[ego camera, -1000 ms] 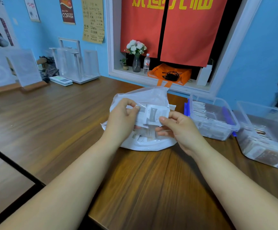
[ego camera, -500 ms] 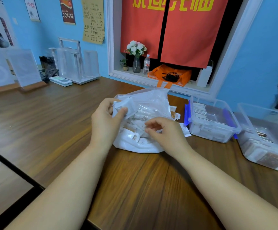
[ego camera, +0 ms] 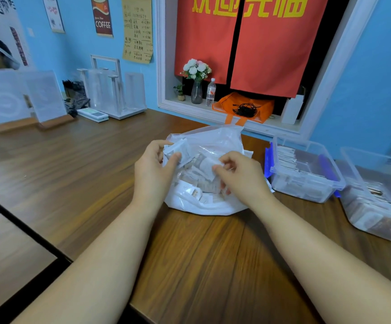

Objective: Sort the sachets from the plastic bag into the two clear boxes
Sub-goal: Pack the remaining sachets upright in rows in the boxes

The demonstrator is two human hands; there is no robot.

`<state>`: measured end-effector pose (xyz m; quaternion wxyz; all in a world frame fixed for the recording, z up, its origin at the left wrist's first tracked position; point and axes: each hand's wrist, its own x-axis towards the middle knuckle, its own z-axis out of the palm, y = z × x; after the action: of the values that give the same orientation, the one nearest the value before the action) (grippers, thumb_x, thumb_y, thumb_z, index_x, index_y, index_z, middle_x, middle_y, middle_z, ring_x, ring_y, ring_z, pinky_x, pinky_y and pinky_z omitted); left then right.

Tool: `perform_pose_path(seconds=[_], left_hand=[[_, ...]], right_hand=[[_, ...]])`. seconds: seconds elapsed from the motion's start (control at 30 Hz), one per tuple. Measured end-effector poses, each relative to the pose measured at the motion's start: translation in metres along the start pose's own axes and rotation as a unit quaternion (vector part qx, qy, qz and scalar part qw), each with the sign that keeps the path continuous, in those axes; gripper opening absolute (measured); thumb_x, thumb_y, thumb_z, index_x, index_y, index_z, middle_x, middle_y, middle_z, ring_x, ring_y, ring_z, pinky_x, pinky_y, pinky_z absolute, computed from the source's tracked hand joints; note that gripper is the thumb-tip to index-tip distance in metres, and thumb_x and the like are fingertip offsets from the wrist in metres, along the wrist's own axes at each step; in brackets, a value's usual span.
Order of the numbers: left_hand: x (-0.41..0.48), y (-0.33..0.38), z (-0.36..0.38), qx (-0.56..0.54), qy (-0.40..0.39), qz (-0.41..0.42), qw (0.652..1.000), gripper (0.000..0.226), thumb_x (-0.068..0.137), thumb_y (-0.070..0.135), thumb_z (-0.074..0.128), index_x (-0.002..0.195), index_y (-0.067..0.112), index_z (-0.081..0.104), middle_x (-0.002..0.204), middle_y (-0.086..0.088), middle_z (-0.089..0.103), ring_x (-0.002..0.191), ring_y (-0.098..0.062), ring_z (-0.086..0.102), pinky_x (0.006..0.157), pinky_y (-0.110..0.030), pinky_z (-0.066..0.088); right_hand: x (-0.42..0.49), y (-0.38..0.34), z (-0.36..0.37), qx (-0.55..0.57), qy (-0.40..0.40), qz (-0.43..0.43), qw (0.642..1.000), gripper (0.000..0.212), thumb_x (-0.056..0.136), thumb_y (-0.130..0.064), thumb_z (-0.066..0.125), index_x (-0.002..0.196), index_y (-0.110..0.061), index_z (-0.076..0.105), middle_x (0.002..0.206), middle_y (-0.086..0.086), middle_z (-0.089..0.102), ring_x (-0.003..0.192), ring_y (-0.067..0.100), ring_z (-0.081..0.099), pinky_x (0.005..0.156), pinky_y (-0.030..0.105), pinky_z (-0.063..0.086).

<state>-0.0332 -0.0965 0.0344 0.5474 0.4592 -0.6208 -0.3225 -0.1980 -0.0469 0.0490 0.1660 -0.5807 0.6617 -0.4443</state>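
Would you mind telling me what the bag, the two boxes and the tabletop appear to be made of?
Plastic bag: thin, translucent white film; it crumples and sachets show through. Blue-handled clear box and far-right clear box: rigid transparent plastic, slightly cloudy; contents show through the walls. Tabletop: wood or wood-look laminate, low sheen, with plank seams and grain; I cannot tell which.

A wall poster (ego camera: 102, 16) reads "COFFEE". The red curtain (ego camera: 248, 43) carries large yellow characters, "欢迎光临", cropped at the top. The yellow sheet (ego camera: 137, 31) bears handwriting too small to read.
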Motion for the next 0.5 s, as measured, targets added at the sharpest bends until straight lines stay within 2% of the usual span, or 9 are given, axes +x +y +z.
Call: perform_pose_path(seconds=[0.1, 0.17, 0.23, 0.37, 0.43, 0.5], left_hand=[[-0.003, 0.005, 0.0, -0.088, -0.047, -0.041, 0.994, 0.013, 0.087, 0.018, 0.065, 0.098, 0.021, 0.06, 0.088, -0.012, 0.069, 0.081, -0.026, 0.066, 0.073, -0.038, 0.058], [-0.006, 0.009, 0.001, -0.172, -0.087, -0.071, 0.979, 0.014, 0.087, 0.013, 0.064, 0.1, 0.014, 0.06, 0.082, -0.017, 0.07, 0.077, -0.025, 0.067, 0.07, -0.035, 0.059], [-0.007, 0.011, 0.003, -0.208, -0.117, -0.083, 0.968, 0.021, 0.086, 0.01, 0.065, 0.106, 0.009, 0.059, 0.082, -0.016, 0.071, 0.077, -0.023, 0.068, 0.07, -0.032, 0.059], [-0.003, 0.005, 0.003, -0.168, -0.128, -0.084, 0.974, 0.028, 0.083, 0.014, 0.07, 0.109, 0.012, 0.06, 0.083, -0.03, 0.061, 0.076, -0.028, 0.06, 0.075, -0.039, 0.055], [-0.001, 0.002, 0.002, -0.128, -0.1, -0.067, 0.984, 0.025, 0.083, 0.017, 0.07, 0.106, 0.016, 0.061, 0.082, -0.033, 0.06, 0.071, -0.03, 0.059, 0.076, -0.044, 0.055], [0.002, -0.002, 0.001, -0.09, -0.054, -0.037, 0.994, 0.019, 0.083, 0.021, 0.07, 0.099, 0.023, 0.062, 0.076, -0.029, 0.058, 0.067, -0.033, 0.056, 0.075, -0.051, 0.053]], right_hand=[[0.0, -0.008, -0.009, 0.137, -0.026, 0.041, 0.989, 0.012, 0.088, -0.011, 0.063, 0.098, -0.005, 0.06, 0.072, 0.01, 0.062, 0.043, 0.004, 0.054, 0.045, 0.017, 0.046], [0.001, -0.011, -0.007, 0.163, -0.039, 0.048, 0.985, 0.014, 0.087, -0.009, 0.064, 0.099, -0.004, 0.06, 0.071, 0.011, 0.061, 0.045, 0.008, 0.056, 0.045, 0.02, 0.048], [0.002, -0.013, -0.003, 0.158, -0.045, 0.05, 0.985, 0.016, 0.086, -0.009, 0.065, 0.101, -0.005, 0.059, 0.069, 0.011, 0.061, 0.046, 0.01, 0.057, 0.048, 0.021, 0.051], [0.004, -0.015, 0.004, 0.154, -0.045, 0.051, 0.986, 0.016, 0.084, -0.01, 0.069, 0.097, -0.012, 0.059, 0.067, 0.008, 0.062, 0.047, 0.012, 0.058, 0.048, 0.023, 0.051], [0.003, -0.012, 0.009, 0.15, -0.029, 0.053, 0.987, 0.016, 0.082, -0.012, 0.071, 0.088, -0.016, 0.056, 0.068, 0.007, 0.06, 0.047, 0.013, 0.057, 0.049, 0.026, 0.051], [0.0, -0.008, 0.014, 0.074, -0.027, 0.035, 0.996, 0.015, 0.082, -0.018, 0.071, 0.079, -0.017, 0.056, 0.066, 0.003, 0.058, 0.049, 0.013, 0.056, 0.053, 0.028, 0.052]])
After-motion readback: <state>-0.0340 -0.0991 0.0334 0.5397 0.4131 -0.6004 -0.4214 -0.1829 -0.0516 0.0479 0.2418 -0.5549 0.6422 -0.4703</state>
